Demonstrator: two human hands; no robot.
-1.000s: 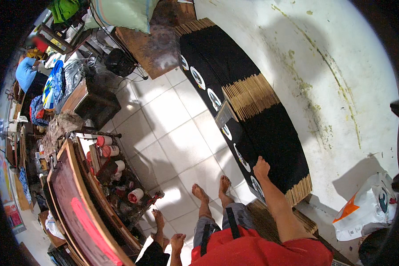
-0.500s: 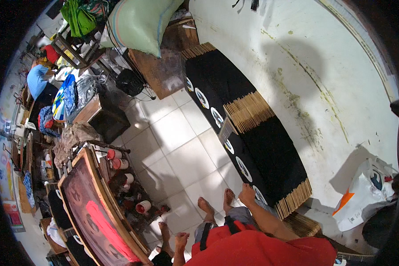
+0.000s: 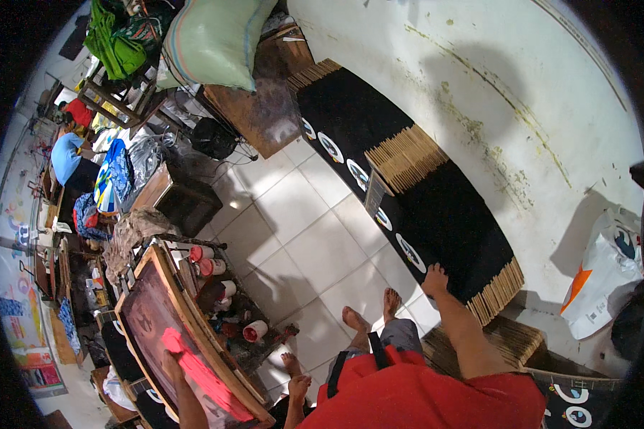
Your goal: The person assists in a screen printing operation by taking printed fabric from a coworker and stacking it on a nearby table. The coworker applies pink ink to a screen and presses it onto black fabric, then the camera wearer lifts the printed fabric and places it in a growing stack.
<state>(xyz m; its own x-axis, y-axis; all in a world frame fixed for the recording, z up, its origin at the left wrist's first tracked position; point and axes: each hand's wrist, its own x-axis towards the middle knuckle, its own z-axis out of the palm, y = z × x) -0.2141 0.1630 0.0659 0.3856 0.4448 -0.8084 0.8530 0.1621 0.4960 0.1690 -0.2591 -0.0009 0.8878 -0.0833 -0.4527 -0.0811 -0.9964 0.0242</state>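
My right hand [image 3: 434,279] reaches to the near end of a long row of black cloth pieces [image 3: 447,229], its fingers apart and touching the black edge. White oval eye prints [image 3: 410,252] run along the row's left side. My left hand [image 3: 300,386] hangs low beside my red shirt, fingers curled, with nothing seen in it. Left of it lies a wooden-framed printing screen [image 3: 147,304] with a streak of bright pink ink [image 3: 193,365]. Another person's hand [image 3: 170,361] is over that ink; whether it holds something is hard to make out.
Stacked brown slats [image 3: 408,159] stand between the black pieces. Red-and-white ink tubs [image 3: 255,330] sit beside the screen. A white plastic bag [image 3: 599,279] is at the right wall. A pale green sack [image 3: 211,43] lies at the back. A person in blue [image 3: 66,157] works far left.
My right hand has moved right and forward along the black row, its fingers spreading from a closed shape. Another person's hand has come over the screen. The whole view has shifted slightly.
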